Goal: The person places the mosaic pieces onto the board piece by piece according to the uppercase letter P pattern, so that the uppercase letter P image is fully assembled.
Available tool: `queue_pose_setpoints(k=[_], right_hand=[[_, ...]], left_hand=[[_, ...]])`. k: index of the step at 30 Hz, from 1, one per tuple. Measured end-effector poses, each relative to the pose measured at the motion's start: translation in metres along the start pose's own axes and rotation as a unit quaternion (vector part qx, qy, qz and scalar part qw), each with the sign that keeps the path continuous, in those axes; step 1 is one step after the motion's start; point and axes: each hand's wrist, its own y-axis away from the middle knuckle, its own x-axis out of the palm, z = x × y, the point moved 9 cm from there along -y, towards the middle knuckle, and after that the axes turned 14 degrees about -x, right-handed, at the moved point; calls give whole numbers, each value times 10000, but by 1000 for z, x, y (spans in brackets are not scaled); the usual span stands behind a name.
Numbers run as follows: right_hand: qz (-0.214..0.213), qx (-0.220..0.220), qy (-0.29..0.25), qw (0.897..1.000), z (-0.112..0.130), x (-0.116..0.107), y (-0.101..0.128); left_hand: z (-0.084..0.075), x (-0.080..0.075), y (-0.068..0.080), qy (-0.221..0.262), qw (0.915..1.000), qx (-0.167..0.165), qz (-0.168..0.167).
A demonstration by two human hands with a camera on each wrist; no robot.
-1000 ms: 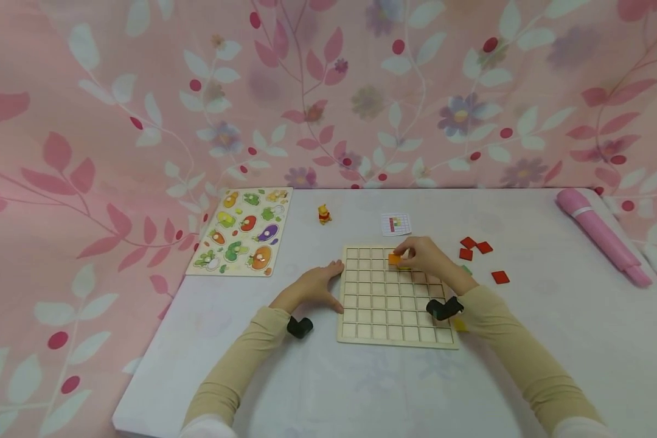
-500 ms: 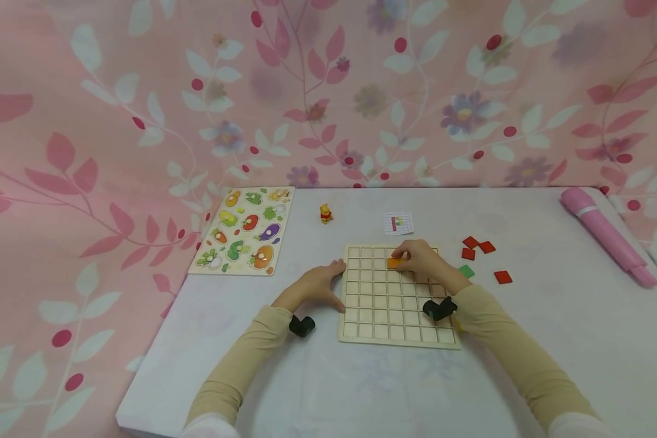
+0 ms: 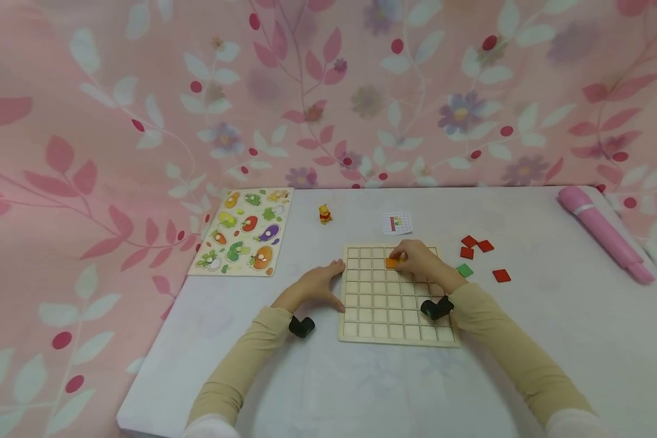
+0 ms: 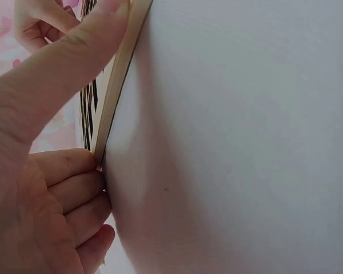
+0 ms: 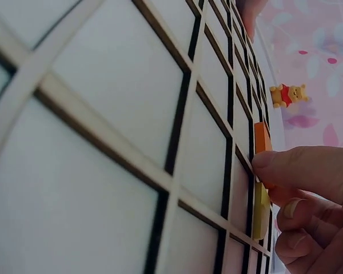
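My right hand (image 3: 423,263) pinches an orange square tile (image 3: 391,263) over the upper rows of a pale wooden grid board (image 3: 380,301). The right wrist view has the thumb on the edge of the orange tile (image 5: 262,138), low at the grid; whether it lies fully inside a cell I cannot tell. Right beside it, a yellow tile (image 5: 261,211) sits in the grid. My left hand (image 3: 316,286) rests along the board's left edge, thumb and fingers spread apart. Up close in the left wrist view, its fingertips (image 4: 91,162) touch the board's wooden rim (image 4: 111,97).
Several red tiles (image 3: 467,253) and a green tile (image 3: 464,270) lie right of the board. Behind it are a small printed grid card (image 3: 396,223) and a bear figurine (image 3: 325,214). A vegetable puzzle board (image 3: 243,234) lies far left, a pink folded umbrella-like object (image 3: 604,233) far right.
My right hand has shifted slightly left and toward me with the orange tile. The green tile shows more fully, while a yellow piece by the right sleeve is now hidden. The left hand stays put.
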Motion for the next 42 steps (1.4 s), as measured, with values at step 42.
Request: queue_pose_setpoints(k=[42], right_hand=[[-141,220,141,9996,-9,-23,22]], left_hand=[[0,0,2,115,9999,2,-103]])
